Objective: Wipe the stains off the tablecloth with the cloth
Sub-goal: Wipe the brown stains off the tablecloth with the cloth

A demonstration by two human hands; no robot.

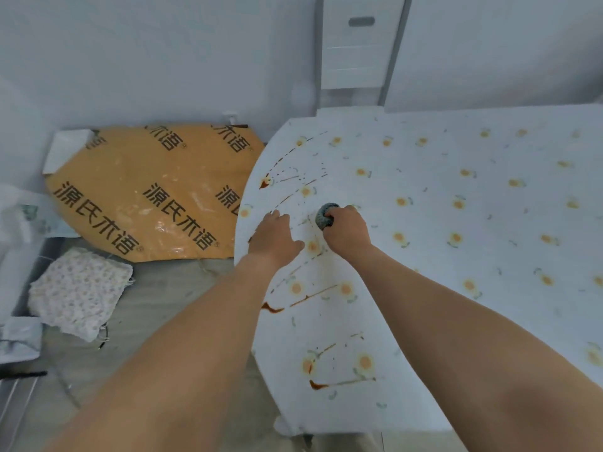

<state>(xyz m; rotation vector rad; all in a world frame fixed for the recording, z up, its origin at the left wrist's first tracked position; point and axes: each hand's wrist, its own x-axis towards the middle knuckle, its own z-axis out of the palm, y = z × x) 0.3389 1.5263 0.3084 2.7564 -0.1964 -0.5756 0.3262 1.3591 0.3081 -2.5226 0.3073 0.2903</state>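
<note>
two hands reach out over the tablecloth, a white sheet printed with small yellow flowers. the right hand has its fingers curled round a balled grey cloth, which pokes out on the far side of the fist and sits down on the tablecloth. the left hand lies flat beside it, fingers straight and spread, palm pressing the tablecloth and holding nothing; a narrow strip of sheet separates the two hands. brown stains run in streaks and dots across the tablecloth: some beyond the cloth toward the far curved edge, some just left of the cloth between the hands, more nearer the person under the forearms. the tablecloth's left edge curves just past the left hand. to the right of the cloth the tablecloth spreads wide. off the tablecloth's left edge lie an orange printed sheet and a folded floral fabric on the floor.
</note>
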